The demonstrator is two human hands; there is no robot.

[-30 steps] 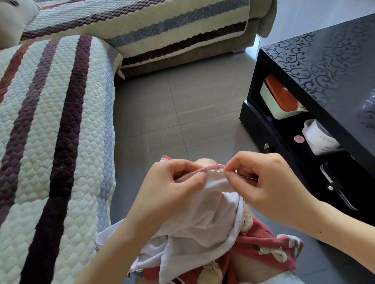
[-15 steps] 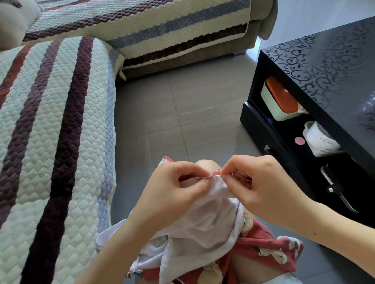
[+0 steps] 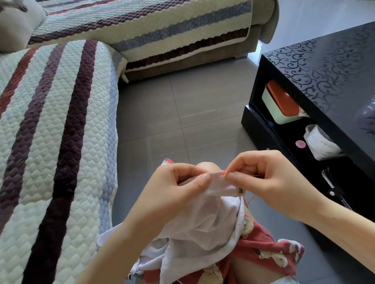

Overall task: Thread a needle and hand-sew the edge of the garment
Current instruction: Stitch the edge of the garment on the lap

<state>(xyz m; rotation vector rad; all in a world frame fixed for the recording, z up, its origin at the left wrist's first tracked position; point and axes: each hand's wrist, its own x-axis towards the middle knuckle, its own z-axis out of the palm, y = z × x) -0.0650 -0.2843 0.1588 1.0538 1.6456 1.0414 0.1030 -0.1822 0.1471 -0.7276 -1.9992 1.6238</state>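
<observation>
**Small bites, steady tension at the folded edge**

The white garment (image 3: 202, 222) is draped over the person's lap, its folded edge (image 3: 218, 181) lifted and stretched level between the two hands, above the bare knee (image 3: 206, 166). Only a thin glint of the needle (image 3: 224, 175) shows, right at the fold beside a few red stitches. The red thread (image 3: 250, 201) trails down below the right wrist.

The left hand (image 3: 172, 188) pinches the edge between thumb and forefinger. The right hand (image 3: 269, 177) is close by, fingertips closed on the needle where it meets the cloth.

The stitch looks to be mid-entry. To do it well, the left pinch should hold the fold flat and taut just beside the needle. The right should take a shallow bite through both layers and draw the thread snug without puckering. The loose thread could snag on the red bear-print shorts (image 3: 266, 248).

A striped sofa cover (image 3: 47, 154) is to the left and a black table (image 3: 334, 72) to the right
</observation>
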